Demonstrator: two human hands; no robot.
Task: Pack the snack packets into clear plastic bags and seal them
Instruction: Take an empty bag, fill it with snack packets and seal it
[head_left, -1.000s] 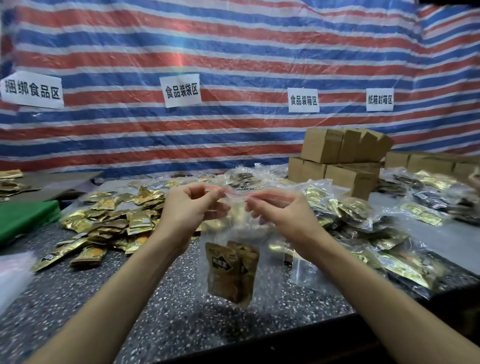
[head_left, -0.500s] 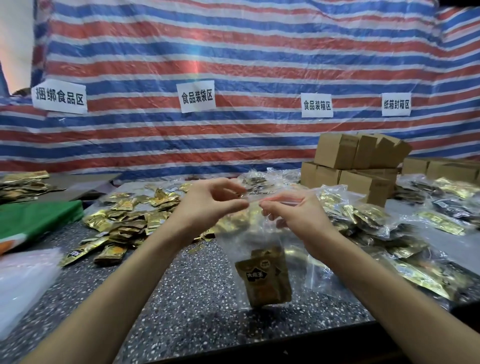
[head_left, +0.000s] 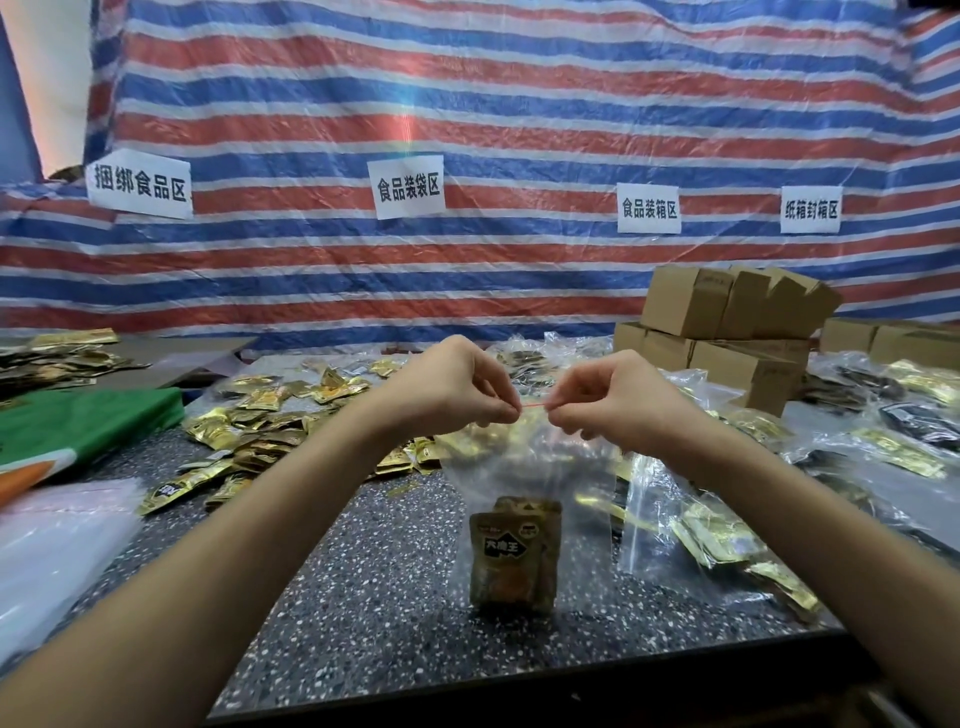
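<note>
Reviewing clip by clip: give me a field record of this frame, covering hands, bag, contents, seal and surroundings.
left hand: pinches the red zip strip
right hand: pinches the same strip, close beside the left
bag: clear plastic bag, hanging from both grips
contents: snack packets at the bottom, at least two
seal: cannot tell if closed
table: loose packets left, filled bags right, cardboard boxes behind

Four paper signs (head_left: 409, 188) on the striped tarp (head_left: 519, 104) read, left to right, 捆绑食品区, 食品装袋区, 食品装箱区, 纸箱封箱区.
</note>
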